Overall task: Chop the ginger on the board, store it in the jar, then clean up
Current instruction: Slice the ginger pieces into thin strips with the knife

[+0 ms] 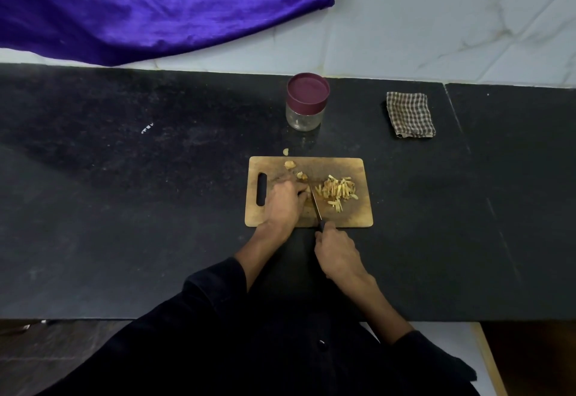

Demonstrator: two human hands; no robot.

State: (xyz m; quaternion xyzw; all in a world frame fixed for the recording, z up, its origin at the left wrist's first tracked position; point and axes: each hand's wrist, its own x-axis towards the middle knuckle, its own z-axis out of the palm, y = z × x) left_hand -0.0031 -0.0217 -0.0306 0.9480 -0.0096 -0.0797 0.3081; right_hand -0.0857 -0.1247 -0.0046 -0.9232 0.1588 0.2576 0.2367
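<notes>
In the middle of the frame, yellow ginger strips (338, 191) lie piled on the brown board (349, 215). The left hand (285, 197) pinches what may be a ginger piece. The right hand (338, 253) grips the knife (315, 204). The jar (307, 102), lid on, stands above.

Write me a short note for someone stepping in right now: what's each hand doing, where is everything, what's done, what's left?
Left hand pins a ginger piece on the brown wooden chopping board.
Right hand grips the black-handled knife, blade on the board.
Done: pile of chopped ginger strips right of the blade.
Left: a few uncut ginger chunks at the board's far edge, one off it; fill the clear jar with maroon lid, still closed; wipe up with the checked cloth.
</notes>
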